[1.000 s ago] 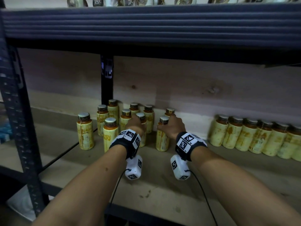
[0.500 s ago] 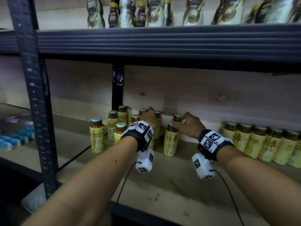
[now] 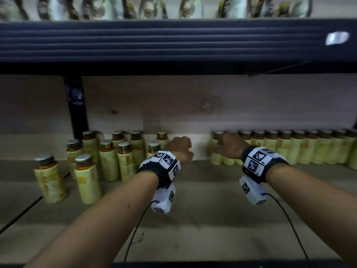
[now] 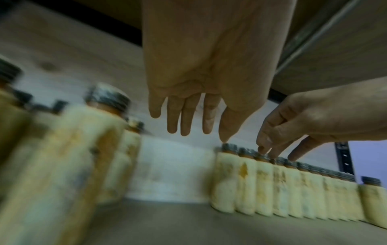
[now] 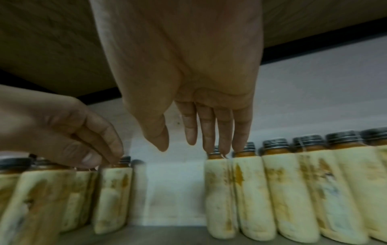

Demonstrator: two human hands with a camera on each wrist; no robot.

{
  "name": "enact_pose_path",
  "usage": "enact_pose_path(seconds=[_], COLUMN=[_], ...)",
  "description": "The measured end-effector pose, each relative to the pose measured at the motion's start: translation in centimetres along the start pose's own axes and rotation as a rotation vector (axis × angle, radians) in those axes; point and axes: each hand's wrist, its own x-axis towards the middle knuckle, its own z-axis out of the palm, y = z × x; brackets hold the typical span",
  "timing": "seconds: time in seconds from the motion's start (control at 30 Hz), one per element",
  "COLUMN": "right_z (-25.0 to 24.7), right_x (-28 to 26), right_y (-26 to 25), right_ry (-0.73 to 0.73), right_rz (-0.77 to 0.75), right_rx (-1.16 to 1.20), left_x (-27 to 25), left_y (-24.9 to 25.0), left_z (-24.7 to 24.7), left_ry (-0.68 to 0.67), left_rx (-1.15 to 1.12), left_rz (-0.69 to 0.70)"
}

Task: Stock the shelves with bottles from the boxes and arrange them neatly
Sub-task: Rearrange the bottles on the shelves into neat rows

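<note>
Small yellow-labelled bottles with dark metal caps stand on the wooden shelf (image 3: 193, 213). A loose cluster of bottles (image 3: 108, 161) stands at the left. A tight row of bottles (image 3: 289, 149) lines the back wall at the right, with a gap between the two groups. My left hand (image 3: 178, 149) hovers at the cluster's right edge, fingers hanging straight and holding nothing (image 4: 188, 126). My right hand (image 3: 229, 146) reaches the row's left end. Its straight fingertips (image 5: 240, 145) rest on the caps of the leftmost bottles (image 5: 217, 190).
A dark metal beam (image 3: 173, 41) of the upper shelf hangs low overhead, with other bottles (image 3: 148, 8) on top. A black upright post (image 3: 76, 109) stands behind the cluster. Bare shelf board lies in front of both hands. Thin cables (image 3: 135, 229) trail from the wrist cameras.
My right hand has moved right, from the bottles in the cluster to the left end of the row. My left hand has come off the bottle it held. The view has swung right.
</note>
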Motion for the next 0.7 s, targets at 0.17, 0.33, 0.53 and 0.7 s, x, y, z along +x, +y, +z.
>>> enact_pose_path(seconds=[0.17, 0.33, 0.53, 0.7], right_z=[1.6, 2.7, 4.1, 5.4], right_x=[0.5, 2.9, 6.9, 8.7], right_y=[4.6, 7.2, 9.4, 9.8], right_ry=[0.007, 0.1, 0.274, 0.278], right_rz=[0.1, 0.093, 0.115, 0.103], right_rx=[0.024, 0.13, 0.153, 0.155], left_x=[2.6, 5.7, 10.1, 12.5], left_y=[1.7, 2.6, 3.9, 4.8], left_z=[4.6, 7.6, 9.5, 10.2], left_ry=[-0.049, -0.057, 0.061, 0.102], left_rx=[-0.059, -0.162, -0.452, -0.53], left_rz=[0.016, 0.034, -0.028, 0.0])
